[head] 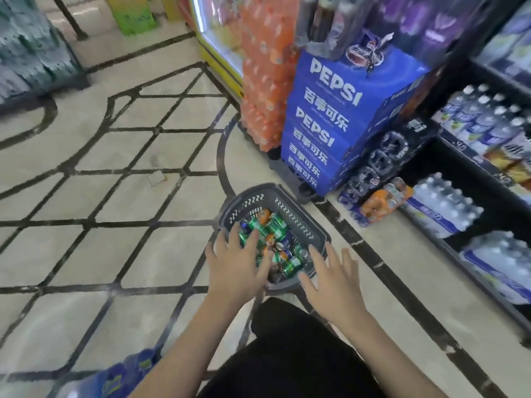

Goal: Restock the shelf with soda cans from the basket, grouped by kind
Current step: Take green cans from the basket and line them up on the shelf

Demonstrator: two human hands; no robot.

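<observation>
grey basket (298, 222) on the tiled floor, just in front of the stacked pepsi cartons (330, 116). soda cans (275, 242) lie jumbled inside, mostly green, some orange and blue. left hand (235, 268) over the basket's near-left rim, fingers spread, tips over the cans; cannot tell whether they touch. right hand (330, 280) at the basket's near-right corner, fingers spread, holding nothing. judgement: cans rigid, smooth, likely slippery, moderately heavy if full; grip round the cylinder wall, one kind at a time. shelf (474, 179) right of the cartons.
</observation>
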